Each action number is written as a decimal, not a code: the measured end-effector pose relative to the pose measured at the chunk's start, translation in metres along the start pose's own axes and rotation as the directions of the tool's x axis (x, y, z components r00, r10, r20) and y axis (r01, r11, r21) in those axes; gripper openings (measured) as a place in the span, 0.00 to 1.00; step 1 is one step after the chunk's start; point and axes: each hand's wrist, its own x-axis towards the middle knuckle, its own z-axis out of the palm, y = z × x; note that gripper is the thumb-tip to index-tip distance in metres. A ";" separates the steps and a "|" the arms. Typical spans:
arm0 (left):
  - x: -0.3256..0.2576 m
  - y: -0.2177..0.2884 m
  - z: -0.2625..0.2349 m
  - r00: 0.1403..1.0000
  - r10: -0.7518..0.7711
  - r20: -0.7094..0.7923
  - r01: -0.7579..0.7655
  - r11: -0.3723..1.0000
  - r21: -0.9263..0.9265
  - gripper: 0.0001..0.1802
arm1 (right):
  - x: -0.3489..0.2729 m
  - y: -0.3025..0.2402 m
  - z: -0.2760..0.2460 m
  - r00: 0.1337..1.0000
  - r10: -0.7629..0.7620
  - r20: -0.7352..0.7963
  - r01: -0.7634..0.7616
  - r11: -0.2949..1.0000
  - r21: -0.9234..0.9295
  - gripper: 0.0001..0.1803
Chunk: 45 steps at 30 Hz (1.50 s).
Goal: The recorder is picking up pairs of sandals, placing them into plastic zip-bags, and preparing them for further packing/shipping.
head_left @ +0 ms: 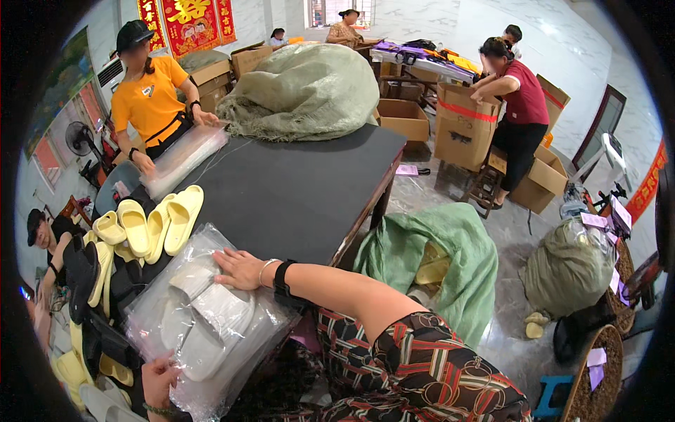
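A pair of light grey slides (202,339) lies inside a clear plastic bag (151,325), on a stack of similar bags at the near corner of the dark table. My right hand (239,269) rests on the toe end of the bag with its fingers stretched out flat. At the bag's near left edge, my left hand (160,382) has its fingers curled against the plastic and pinches it. Pale yellow slides (184,219) and black slides (85,271) are piled just left of the bag.
The dark table (295,184) carries a big woven sack (309,91) at its far end. A person in orange (158,91) handles clear bags across the left side. On the floor to my right stand an open green sack (460,260), a tied sack (569,267) and cardboard boxes (464,130).
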 end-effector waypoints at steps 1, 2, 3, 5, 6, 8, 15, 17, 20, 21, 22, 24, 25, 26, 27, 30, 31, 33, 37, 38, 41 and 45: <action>0.004 0.004 0.002 1.000 0.001 0.020 0.000 1.000 -0.021 0.16 | 0.001 0.000 0.001 1.000 0.003 0.000 -0.003 1.000 0.002 0.46; 0.010 0.011 0.005 0.999 0.004 0.044 -0.002 0.999 -0.042 0.16 | 0.002 0.000 0.001 1.000 0.004 -0.006 -0.004 1.000 0.008 0.46; 0.013 0.022 0.010 0.994 0.051 0.102 -0.049 0.998 -0.026 0.18 | 0.002 0.001 0.001 1.000 0.009 -0.011 -0.009 1.000 0.013 0.45; 0.015 0.034 0.035 0.995 0.087 0.052 -0.076 0.981 -0.181 0.20 | 0.001 0.003 0.002 1.000 0.018 -0.009 -0.018 1.000 0.022 0.45; 0.017 0.037 0.043 0.994 0.112 -0.012 -0.109 0.938 -0.328 0.22 | 0.001 0.004 0.002 1.000 0.018 -0.007 -0.018 0.999 0.032 0.45; 0.028 0.035 0.035 0.987 0.120 0.104 -0.074 0.926 -0.369 0.24 | 0.001 0.004 0.002 1.000 0.016 -0.006 -0.016 1.000 0.008 0.46; 0.071 0.007 0.022 0.966 0.157 0.205 -0.147 0.987 -0.064 0.27 | 0.002 0.001 0.002 1.000 0.008 -0.008 -0.008 1.000 0.019 0.46; 0.075 0.011 0.025 0.938 0.224 0.263 -0.209 0.974 -0.083 0.28 | 0.003 0.002 0.002 1.000 0.000 -0.013 0.000 1.000 0.029 0.46; 0.073 0.042 0.053 0.912 0.334 0.237 -0.338 0.941 -0.024 0.30 | 0.002 0.006 0.004 1.000 0.001 -0.017 0.000 1.000 0.030 0.46; 0.077 0.043 0.055 0.886 0.377 0.270 -0.415 0.905 0.099 0.31 | 0.002 0.007 0.004 1.000 0.003 -0.017 -0.003 1.000 0.028 0.46; 0.080 0.042 0.058 0.857 0.414 0.308 -0.487 0.847 0.216 0.33 | 0.002 0.007 0.004 1.000 0.004 -0.018 -0.003 0.999 0.033 0.46; 0.097 0.023 0.044 0.846 0.437 0.307 -0.519 0.805 0.286 0.33 | 0.003 0.004 0.003 1.000 -0.005 -0.020 0.006 0.999 0.037 0.46; 0.104 0.011 0.036 0.834 0.457 0.309 -0.547 0.759 0.354 0.34 | 0.004 0.000 0.002 1.000 -0.014 -0.021 0.015 0.999 0.047 0.46; 0.106 0.013 0.044 0.833 0.458 0.311 -0.548 0.760 0.350 0.34 | 0.003 0.001 0.002 1.000 -0.013 -0.020 0.014 0.998 0.057 0.46; 0.109 0.015 0.053 0.890 0.415 0.188 -0.451 0.864 0.223 0.31 | 0.002 0.002 0.002 1.000 -0.009 -0.019 0.011 0.998 0.055 0.46; 0.113 0.019 0.067 0.900 0.423 0.107 -0.435 0.856 0.280 0.29 | -0.002 0.004 0.000 1.000 0.001 -0.016 0.000 0.998 0.056 0.45; 0.116 0.017 0.069 0.859 0.487 0.157 -0.499 0.729 0.468 0.30 | -0.003 0.004 0.000 1.000 0.005 -0.017 -0.004 0.998 0.056 0.45; 0.125 0.002 0.072 0.818 0.548 0.176 -0.543 0.632 0.553 0.30 | -0.001 0.001 -0.001 1.000 0.001 -0.018 0.000 0.998 0.055 0.45; 0.137 0.009 0.091 0.844 0.502 0.187 -0.499 0.609 0.616 0.26 | -0.003 0.004 0.000 1.000 0.002 -0.025 -0.001 0.999 0.042 0.45; 0.140 0.006 0.088 0.846 0.503 0.175 -0.492 0.611 0.621 0.26 | -0.001 0.001 -0.001 1.000 -0.008 -0.025 0.009 0.999 0.044 0.45; 0.147 0.000 0.085 0.831 0.535 0.156 -0.494 0.580 0.648 0.21 | -0.002 -0.003 -0.001 1.000 0.003 0.001 -0.003 0.999 0.044 0.45; 0.139 0.000 0.089 0.788 0.599 0.145 -0.579 0.639 0.507 0.17 | -0.002 0.000 0.000 1.000 0.015 -0.017 -0.014 0.998 0.056 0.44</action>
